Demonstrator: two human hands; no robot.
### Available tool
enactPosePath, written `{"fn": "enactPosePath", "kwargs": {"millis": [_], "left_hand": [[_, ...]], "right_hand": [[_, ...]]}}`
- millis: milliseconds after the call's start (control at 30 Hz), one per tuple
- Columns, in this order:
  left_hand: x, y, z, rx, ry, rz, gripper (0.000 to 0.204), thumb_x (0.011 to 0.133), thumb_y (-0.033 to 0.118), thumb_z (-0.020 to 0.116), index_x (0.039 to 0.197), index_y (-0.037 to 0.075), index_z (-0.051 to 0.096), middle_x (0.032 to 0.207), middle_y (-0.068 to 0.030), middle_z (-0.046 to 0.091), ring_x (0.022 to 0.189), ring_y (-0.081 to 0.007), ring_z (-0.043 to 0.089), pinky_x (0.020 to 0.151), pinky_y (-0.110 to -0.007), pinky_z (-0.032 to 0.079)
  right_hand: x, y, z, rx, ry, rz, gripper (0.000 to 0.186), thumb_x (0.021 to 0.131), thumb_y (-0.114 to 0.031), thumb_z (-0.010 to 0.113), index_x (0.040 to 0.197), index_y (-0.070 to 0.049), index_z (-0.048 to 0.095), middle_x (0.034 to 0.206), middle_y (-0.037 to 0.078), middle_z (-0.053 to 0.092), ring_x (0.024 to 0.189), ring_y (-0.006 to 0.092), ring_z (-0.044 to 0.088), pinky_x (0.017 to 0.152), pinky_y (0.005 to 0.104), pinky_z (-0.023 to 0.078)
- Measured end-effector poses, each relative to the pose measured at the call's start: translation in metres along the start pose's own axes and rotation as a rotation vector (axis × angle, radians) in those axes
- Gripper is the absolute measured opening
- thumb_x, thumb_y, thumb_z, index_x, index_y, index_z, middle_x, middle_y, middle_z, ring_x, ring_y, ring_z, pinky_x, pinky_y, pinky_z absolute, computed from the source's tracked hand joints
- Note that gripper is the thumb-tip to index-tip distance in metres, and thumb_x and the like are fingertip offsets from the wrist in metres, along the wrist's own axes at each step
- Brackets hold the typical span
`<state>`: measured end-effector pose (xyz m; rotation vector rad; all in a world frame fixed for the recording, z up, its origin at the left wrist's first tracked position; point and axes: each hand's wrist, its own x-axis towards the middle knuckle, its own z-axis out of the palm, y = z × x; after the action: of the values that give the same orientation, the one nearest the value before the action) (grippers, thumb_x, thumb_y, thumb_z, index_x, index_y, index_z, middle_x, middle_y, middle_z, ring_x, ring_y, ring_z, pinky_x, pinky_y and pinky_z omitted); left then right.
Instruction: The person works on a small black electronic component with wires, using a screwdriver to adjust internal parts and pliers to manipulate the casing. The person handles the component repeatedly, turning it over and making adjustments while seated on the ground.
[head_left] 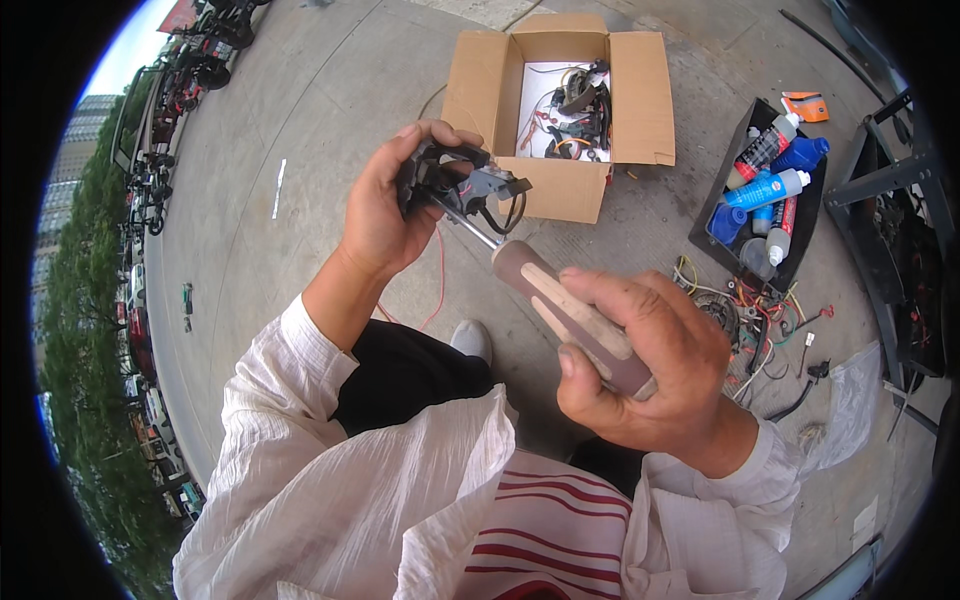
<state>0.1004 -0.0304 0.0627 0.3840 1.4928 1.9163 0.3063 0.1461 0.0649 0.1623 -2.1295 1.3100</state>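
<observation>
Currently, you have a black plastic part [418, 183] in your left hand [385, 200] and a screwdriver [575, 318] in your right hand [660, 365]. The part is held clear of the ground, in front of your body, to the near left of the open cardboard box [642, 95]. A crate [718, 192] of bottles [768, 190] and a heap of loose wires [765, 322] lie to your right.

Left fingers: curled around the outer side of the part, closed on it, with its inner side left exposed. This grip probably steadies the part against the push of the tool and gives the shaft a free path.

Right fingers: closed on the rear of the handle, thumb on the near side, forefinger along the far side. Such a hold most likely lets you press and turn along one line.

Orientation: the screwdriver's long axis runs diagonally, handle end toward your lower right, shaft toward your upper left and into the part. The part lies roughly crosswise, its bulk in your left palm and its narrower end pointing right, where a dark cable loop [518, 215] hangs down. The tip is hidden inside the part; whether it sits in a screw cannot be confirmed.
</observation>
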Motion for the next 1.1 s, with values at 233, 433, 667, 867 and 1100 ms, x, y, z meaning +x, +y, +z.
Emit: {"fn": "enactPosePath", "kwargs": {"millis": [233,433,667,867,1100], "left_hand": [[-0.001,0.0,0.0,0.059,0.03,0.037,0.032,0.1,0.029,0.038,0.101,0.003,0.057,0.111,-0.0139,0.063,0.098,-0.0202,0.064,0.082,-0.032,0.054],[0.001,-0.002,-0.005,0.15,0.038,0.118,0.032,0.099,0.03,0.039,0.102,0.003,0.056,0.114,-0.0176,0.061,0.102,-0.0256,0.063,0.089,-0.037,0.052],[-0.002,-0.001,-0.002,0.161,0.001,0.144,0.031,0.097,0.029,0.04,0.101,0.002,0.054,0.116,-0.0212,0.058,0.105,-0.031,0.061,0.092,-0.042,0.05],[-0.008,-0.003,0.007,0.177,0.029,0.103,0.027,0.096,0.025,0.042,0.099,0.002,0.055,0.109,-0.0154,0.06,0.097,-0.0214,0.059,0.077,-0.032,0.05],[-0.007,-0.014,0.002,0.176,0.127,-0.051,0.027,0.097,0.027,0.041,0.097,0.003,0.055,0.11,-0.0186,0.061,0.101,-0.0296,0.06,0.09,-0.043,0.049]], "right_hand": [[0.001,-0.007,-0.007,0.046,-0.169,0.105,0.047,0.071,-0.002,0.071,0.117,-0.003,0.062,0.1,0.014,0.057,0.08,0.0254,0.063,0.067,0.0327,0.051],[-0.002,-0.007,-0.001,0.368,-0.155,0.486,0.044,0.082,-0.006,0.068,0.124,0.002,0.056,0.098,0.013,0.061,0.09,0.0206,0.062,0.083,0.0305,0.049],[0.003,-0.003,-0.003,0.71,-0.328,0.87,0.029,0.094,-0.018,0.06,0.112,0.004,0.059,0.08,0.008,0.062,0.069,0.011,0.053,0.065,0.0305,0.047],[-0.004,0.003,0.002,0.577,-0.241,0.703,0.026,0.091,-0.015,0.06,0.109,0.003,0.062,0.075,0.01,0.061,0.062,0.0141,0.054,0.058,0.032,0.045],[-0.007,-0.007,0.001,-0.334,-0.367,0.14,0.044,0.081,-0.012,0.069,0.122,-0.003,0.058,0.084,0.009,0.055,0.062,0.0248,0.061,0.055,0.036,0.051]]}}
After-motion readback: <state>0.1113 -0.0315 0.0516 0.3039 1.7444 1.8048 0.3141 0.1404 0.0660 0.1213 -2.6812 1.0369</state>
